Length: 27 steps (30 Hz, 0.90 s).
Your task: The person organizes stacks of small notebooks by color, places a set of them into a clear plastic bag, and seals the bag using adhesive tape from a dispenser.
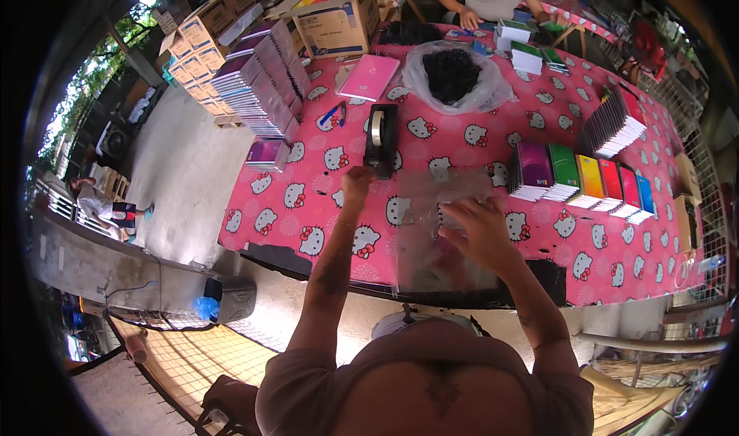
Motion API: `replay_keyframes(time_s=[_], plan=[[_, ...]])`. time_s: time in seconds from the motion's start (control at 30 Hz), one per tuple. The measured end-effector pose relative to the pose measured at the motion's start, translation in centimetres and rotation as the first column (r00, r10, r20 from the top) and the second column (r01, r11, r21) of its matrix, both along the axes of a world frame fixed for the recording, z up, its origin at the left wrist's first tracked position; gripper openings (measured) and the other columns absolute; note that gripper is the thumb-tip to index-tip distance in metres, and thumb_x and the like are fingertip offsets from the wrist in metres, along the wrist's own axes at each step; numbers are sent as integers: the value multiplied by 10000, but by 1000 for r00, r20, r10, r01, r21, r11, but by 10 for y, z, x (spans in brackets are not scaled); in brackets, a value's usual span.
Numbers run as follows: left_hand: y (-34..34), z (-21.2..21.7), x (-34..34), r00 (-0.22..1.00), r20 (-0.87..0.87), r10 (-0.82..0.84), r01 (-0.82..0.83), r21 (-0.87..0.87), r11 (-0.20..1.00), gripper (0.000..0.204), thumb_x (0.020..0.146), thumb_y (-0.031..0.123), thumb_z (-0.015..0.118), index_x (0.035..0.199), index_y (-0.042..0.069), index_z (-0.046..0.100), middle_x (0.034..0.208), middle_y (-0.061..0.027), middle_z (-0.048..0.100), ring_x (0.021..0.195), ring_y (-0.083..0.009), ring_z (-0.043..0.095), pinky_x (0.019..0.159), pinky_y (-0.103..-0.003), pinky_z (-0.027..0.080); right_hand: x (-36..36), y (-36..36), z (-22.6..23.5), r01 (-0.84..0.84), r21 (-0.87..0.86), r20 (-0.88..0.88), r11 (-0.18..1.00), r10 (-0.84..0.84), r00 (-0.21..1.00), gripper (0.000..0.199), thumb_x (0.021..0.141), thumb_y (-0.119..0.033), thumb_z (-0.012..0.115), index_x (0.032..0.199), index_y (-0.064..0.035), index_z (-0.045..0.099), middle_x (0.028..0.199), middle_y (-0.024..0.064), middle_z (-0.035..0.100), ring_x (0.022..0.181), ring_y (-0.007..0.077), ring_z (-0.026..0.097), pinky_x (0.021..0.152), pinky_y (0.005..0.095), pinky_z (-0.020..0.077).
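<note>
Both forearms rise from the lower edge to the table's near side. Left hand (356, 180) is at the base of the black tape dispenser (380, 138), fingers pinched together there — on the tape end, I judge, though the strip itself is too fine to see. Right hand (479, 224) presses spread fingers on a clear plastic bag (435, 228) lying flat just right of the left hand, something pink inside; whether it grips or only pins the bag I cannot tell. Beyond the right hand stands a row of coloured notebooks (585, 178). To do this well, keep the bag's flap held flat and taut, and draw the tape straight — no twist.
</note>
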<state>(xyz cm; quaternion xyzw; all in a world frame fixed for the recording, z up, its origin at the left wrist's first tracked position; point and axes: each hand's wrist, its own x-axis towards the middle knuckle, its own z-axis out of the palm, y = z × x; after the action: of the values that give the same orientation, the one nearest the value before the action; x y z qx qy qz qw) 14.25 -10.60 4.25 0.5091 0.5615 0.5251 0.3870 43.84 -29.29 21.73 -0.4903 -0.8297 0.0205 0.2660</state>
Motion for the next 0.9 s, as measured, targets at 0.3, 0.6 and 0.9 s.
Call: replay_keyframes(time_s=[0.3,0.6,0.9], plan=[[-75,114,53,672,25,-740,731,137,669,230,863,11,722,1092,24,697,1018,-67,719,954,-142,667,816,-290,538,-2,3,0,81,-39,44,996,-79,996,467,789,-351,774,1184,-116,692,1038,57,718,957,236,664,918,440,398],[-73,136,77,579,-586,-567,815,422,397,302,823,51,773,1111,118,712,1077,-43,657,1107,-209,551,911,-369,451,6,7,16,69,-106,68,992,-62,996,520,717,-429,815,1135,-138,709,1029,85,696,1048,270,643,918,448,438],[-84,131,111,615,-607,-503,780,375,502,145,787,137,780,912,197,736,1425,-99,478,1317,-316,432,1033,-486,361,80,0,-70,-112,-214,-243,970,59,968,688,614,-255,894,1205,-69,597,1272,181,510,1181,370,504,979,500,395]])
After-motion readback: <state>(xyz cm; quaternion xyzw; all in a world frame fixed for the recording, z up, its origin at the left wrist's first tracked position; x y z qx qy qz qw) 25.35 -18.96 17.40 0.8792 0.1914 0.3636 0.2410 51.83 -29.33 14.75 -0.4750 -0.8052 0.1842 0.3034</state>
